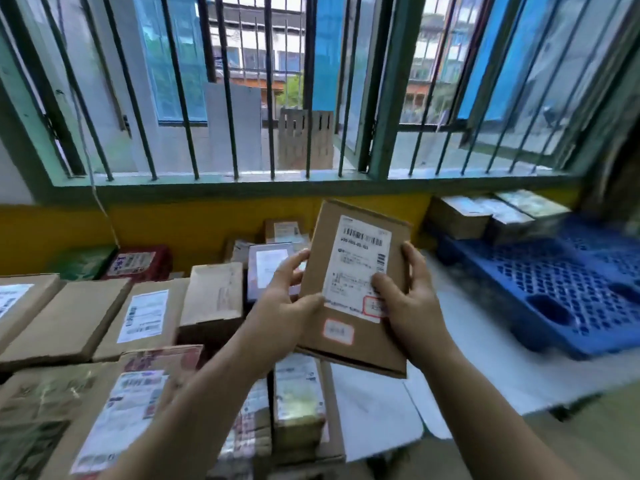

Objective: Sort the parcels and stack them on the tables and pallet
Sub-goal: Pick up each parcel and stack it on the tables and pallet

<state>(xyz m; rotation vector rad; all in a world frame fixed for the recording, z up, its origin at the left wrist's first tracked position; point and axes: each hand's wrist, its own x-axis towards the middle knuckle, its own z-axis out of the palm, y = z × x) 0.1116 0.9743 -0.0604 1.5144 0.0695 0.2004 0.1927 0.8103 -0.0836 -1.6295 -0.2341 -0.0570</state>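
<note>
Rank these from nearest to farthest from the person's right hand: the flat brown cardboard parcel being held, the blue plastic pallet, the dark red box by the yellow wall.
1. Flat brown cardboard parcel: gripped by the right hand itself.
2. Blue plastic pallet: off to the right.
3. Dark red box: far left, at the back.

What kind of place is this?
Probably a parcel sorting room: labelled cardboard parcels lie packed together, a blue pallet holds more, and the left hand and right hand hold a box bearing a shipping label.
</note>
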